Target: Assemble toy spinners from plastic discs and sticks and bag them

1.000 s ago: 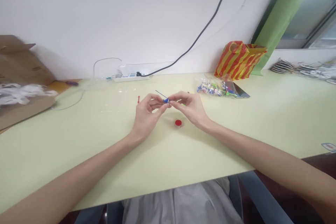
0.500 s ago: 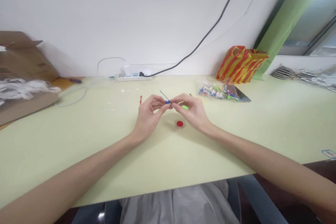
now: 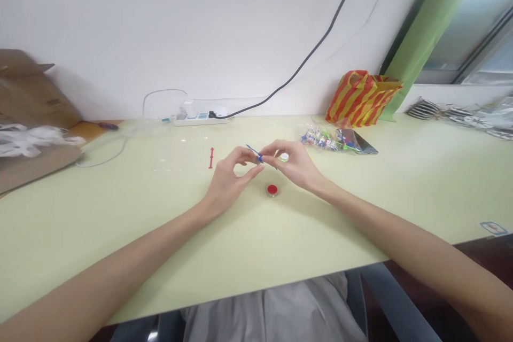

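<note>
Over the middle of the table, my left hand [image 3: 233,175] and my right hand [image 3: 292,163] meet at the fingertips. Both are closed on a small blue plastic piece [image 3: 259,158] with a thin blue stick pointing up and left from it. My fingers cover part of the piece, so its full shape is hidden. Just below my hands stands a small clear container with a red top [image 3: 272,190]. A small round white and green item [image 3: 284,157] shows behind my right fingers. Left of my left hand lies a thin red plastic stick [image 3: 211,158].
A clear bag of small colourful parts [image 3: 326,138] lies partly over a phone [image 3: 364,143]. Behind them stands a red and yellow striped bag [image 3: 360,99]. A power strip [image 3: 200,121] with a dark cable sits against the wall. At the left is a cardboard box [image 3: 32,91] with white strips.
The blue piece has turned between my fingers, its stick now leaning lower to the left. My left thumb has dropped slightly away from it. The view has shifted slightly.
</note>
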A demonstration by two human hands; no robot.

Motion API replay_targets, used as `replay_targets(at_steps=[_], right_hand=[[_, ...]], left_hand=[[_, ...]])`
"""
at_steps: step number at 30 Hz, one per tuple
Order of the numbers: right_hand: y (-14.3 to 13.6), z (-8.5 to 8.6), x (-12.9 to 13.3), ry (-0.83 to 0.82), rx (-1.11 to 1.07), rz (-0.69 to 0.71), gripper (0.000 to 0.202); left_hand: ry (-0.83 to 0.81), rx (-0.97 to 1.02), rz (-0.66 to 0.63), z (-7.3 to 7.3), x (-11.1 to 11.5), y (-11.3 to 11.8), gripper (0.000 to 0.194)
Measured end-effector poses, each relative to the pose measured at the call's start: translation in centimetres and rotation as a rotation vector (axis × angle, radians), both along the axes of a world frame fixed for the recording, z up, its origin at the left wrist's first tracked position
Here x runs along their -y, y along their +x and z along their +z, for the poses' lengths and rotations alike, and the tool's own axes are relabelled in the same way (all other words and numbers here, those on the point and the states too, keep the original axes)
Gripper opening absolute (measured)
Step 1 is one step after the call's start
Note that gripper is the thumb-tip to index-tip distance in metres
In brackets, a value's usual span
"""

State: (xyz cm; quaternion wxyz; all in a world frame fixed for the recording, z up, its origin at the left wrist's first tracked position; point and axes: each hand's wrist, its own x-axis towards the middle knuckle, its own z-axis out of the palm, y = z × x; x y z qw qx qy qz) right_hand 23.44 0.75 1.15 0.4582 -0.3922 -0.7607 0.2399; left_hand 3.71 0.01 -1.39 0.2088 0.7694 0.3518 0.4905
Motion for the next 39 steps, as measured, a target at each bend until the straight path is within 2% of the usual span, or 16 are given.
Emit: replay_targets(at_steps=[4, 8, 14, 21, 24, 27, 30, 34, 37, 39], right_hand=[[2.0, 0.0, -1.7, 0.145, 0.2, -0.058, 0.009], [2.9, -0.4, -2.5, 0.082, 0.36, 0.0, 0.01], [2.5, -1.2, -2.3, 0.016, 0.511, 0.052, 0.011], [2.6, -1.1, -2.5, 0.135, 0.738, -0.097, 0.004], [2.6, -0.9, -1.9, 0.152, 0.736, -0.129, 0.006], [2.0, -0.6, -1.5, 0.18, 0.644, -0.124, 0.011], [0.0, -0.1, -2.5, 0.227, 0.613, -0.049, 0.012], [-5.6, 0.5, -6.3, 0.373, 0.823, 0.112, 0.027], [-10.3, 0.4, -9.7, 0.424, 0.93, 0.265, 0.032], [-12.5, 0.0, -11.5, 0.406, 0.966, 0.32, 0.026]], left_hand=[[0.022, -0.119, 0.064, -0.1, -1.0, -0.6, 0.015], [0.123, -0.258, 0.114, -0.5, -2.3, -1.8, 0.021], [0.293, -0.514, -0.014, -1.0, -2.5, -1.9, 0.026], [0.383, -0.612, -0.192, -0.2, 0.2, -0.1, 0.021], [0.397, -0.708, -0.25, -0.3, 0.7, 0.4, 0.017], [0.363, -0.732, -0.241, -0.8, 0.5, 0.6, 0.017], [0.251, -0.706, -0.228, -1.1, 0.2, 0.6, 0.013], [0.111, -0.706, -0.221, -1.0, 0.2, 0.3, 0.016], [0.097, -0.727, -0.211, -0.8, 0.3, 0.1, 0.018], [0.128, -0.734, -0.211, -0.8, 0.3, -0.1, 0.013]])
